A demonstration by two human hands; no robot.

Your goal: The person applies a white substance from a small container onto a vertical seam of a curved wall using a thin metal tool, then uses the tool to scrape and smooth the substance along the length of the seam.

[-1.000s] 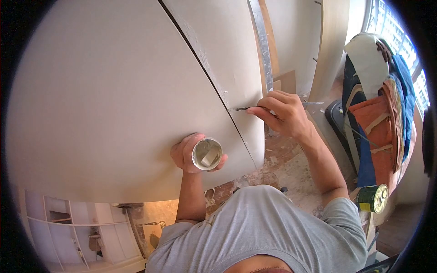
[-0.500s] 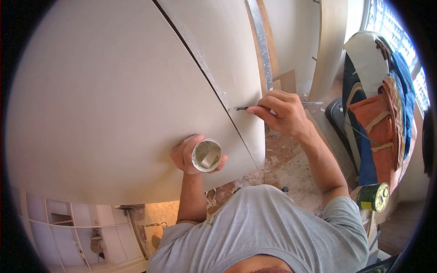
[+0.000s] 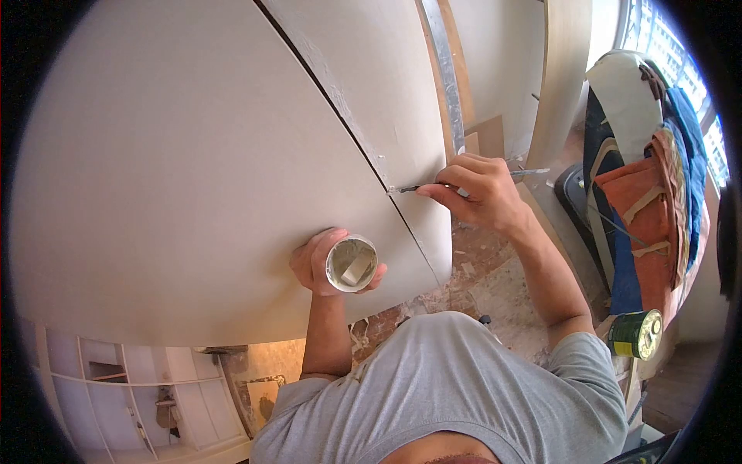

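Observation:
My left hand point(image 3: 313, 263) grips a small round tin point(image 3: 352, 264) with pale filler and a flat piece inside, held against a large cream panel point(image 3: 185, 170). In my right hand point(image 3: 479, 189) is a thin brush point(image 3: 421, 186), fingers pinched on its handle. The brush tip touches the dark seam point(image 3: 340, 116) between the big panel and a narrower cream panel point(image 3: 386, 85) to its right. The handle's end sticks out past my hand to the right.
A metal strip point(image 3: 446, 77) runs up beside the narrower panel. A green can point(image 3: 634, 336) sits at the right, below a pile of orange and blue cloth point(image 3: 657, 201). Debris covers the floor point(image 3: 495, 286). White shelving point(image 3: 139, 394) shows at the lower left.
My right hand has shifted the brush tip slightly along the seam. The left hand and the tin have stayed in place.

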